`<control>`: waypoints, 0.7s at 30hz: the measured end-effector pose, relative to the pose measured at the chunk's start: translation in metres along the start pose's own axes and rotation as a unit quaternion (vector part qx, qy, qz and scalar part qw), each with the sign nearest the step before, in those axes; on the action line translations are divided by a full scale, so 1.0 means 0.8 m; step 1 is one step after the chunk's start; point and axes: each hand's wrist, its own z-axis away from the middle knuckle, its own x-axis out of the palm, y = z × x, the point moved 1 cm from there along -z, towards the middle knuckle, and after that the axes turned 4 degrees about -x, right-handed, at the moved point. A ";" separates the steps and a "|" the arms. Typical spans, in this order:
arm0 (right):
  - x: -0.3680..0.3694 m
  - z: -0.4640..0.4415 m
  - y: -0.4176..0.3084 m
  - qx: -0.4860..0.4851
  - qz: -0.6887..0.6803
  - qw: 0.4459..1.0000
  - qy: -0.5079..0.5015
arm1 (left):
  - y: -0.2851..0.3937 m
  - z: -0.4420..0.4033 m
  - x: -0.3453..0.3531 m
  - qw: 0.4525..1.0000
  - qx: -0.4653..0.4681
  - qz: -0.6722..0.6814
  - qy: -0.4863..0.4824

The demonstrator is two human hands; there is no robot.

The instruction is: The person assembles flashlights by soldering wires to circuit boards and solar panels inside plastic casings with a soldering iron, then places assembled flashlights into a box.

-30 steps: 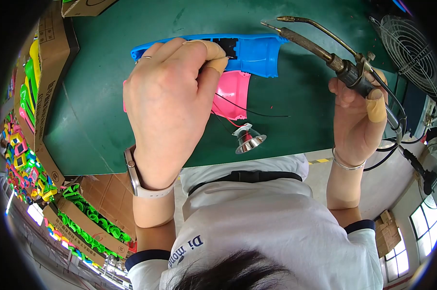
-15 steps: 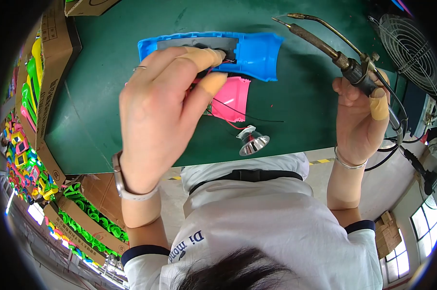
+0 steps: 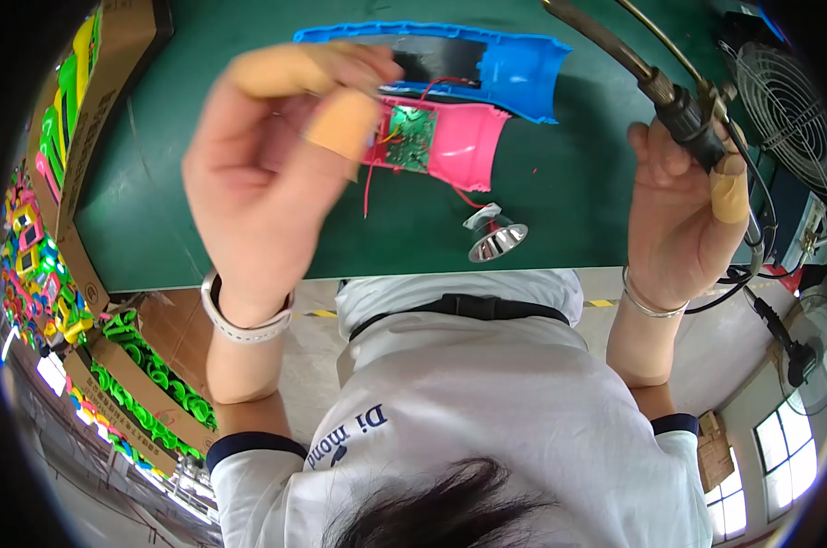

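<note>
My left hand (image 3: 267, 164), smeared by motion, is raised over the left end of the pink shell (image 3: 468, 146). Its thumb and fingers are bent near each other; whether something thin is between them is unclear. A green circuit board (image 3: 412, 137) with red wires lies in the pink shell. Just behind is the blue shell (image 3: 528, 73), with a black panel (image 3: 441, 60) inside. A silver reflector cup (image 3: 498, 239) hangs on a red wire in front of the pink shell. My right hand (image 3: 683, 201) is wrapped round the soldering iron (image 3: 678, 119), whose tip is out of view.
A round wire fan guard (image 3: 788, 119) stands at the right. Cartons (image 3: 112, 100) with green and yellow parts line the left side of the green table (image 3: 158, 219). A black cable (image 3: 742, 283) runs down beside my right hand.
My left hand has lifted off the blue shell and moved left, uncovering the circuit board and black panel. The view has shifted, so the shells sit higher and further right.
</note>
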 end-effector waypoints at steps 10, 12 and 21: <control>0.064 -0.015 0.032 0.051 -0.015 0.997 0.052 | -0.009 -0.002 -0.018 0.871 0.004 -0.463 0.166; 0.062 -0.013 0.030 0.061 -0.003 0.996 0.062 | -0.002 -0.007 -0.017 0.898 -0.049 -0.412 0.147; 0.040 -0.008 0.022 0.074 0.086 0.993 0.026 | 0.035 -0.055 -0.035 0.830 -0.064 -0.529 -0.164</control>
